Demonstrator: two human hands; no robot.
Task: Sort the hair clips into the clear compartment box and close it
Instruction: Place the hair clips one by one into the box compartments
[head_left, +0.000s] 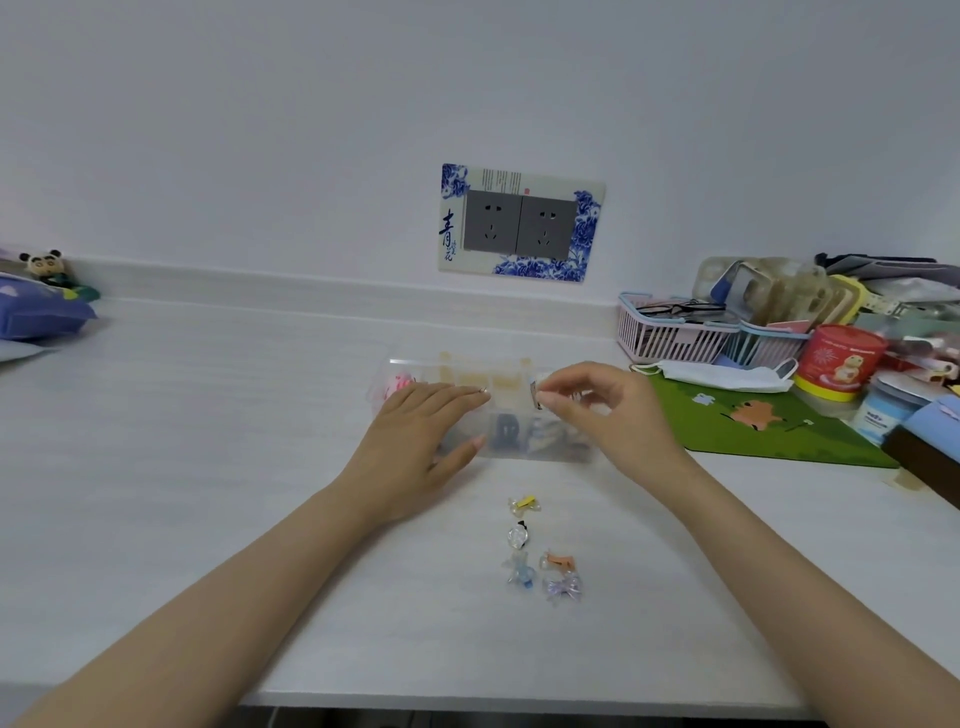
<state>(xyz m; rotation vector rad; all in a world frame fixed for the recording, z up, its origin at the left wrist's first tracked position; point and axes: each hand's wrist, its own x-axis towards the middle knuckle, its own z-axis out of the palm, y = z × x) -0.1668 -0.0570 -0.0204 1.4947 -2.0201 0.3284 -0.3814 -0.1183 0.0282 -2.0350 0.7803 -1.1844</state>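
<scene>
Clear box (524, 452) near the middle of the white counter (208, 467), lid apparently up at the back (too see-through to be sure). Left hand (421, 441) flat, fingers spread, resting on the box's left part, gripping nothing. Right hand (597, 410) over the right part, thumb and forefinger pinched on one small clip (537, 395) held just above the compartments. Dark and striped clips already inside the near row; something pink (397, 387) in the far-left corner.

Five loose clips left on the counter, just in front of the box: yellow clip (524, 504), clear clip (518, 536), blue clip (519, 570), orange clip (558, 561), purple bow (563, 590). So roughly midway, by the look of it, lid not yet shut.

Likely trouble from here:
- Pinched clip dropped onto a divider rather than into a cell, then tipping into the wrong compartment; walls hard to see through clear plastic.
- Box sliding backward on the smooth counter if the left hand lifts while the right pushes down.
- Loose clips brushed by either forearm (both pass close on each side) and scattered towards the counter's front edge.
- A tall bow standing proud of its cell, stopping the lid from latching.
- Green mat (769, 421) and cluttered baskets (675, 338) close on the right: a flicked clip easily lost there.
</scene>
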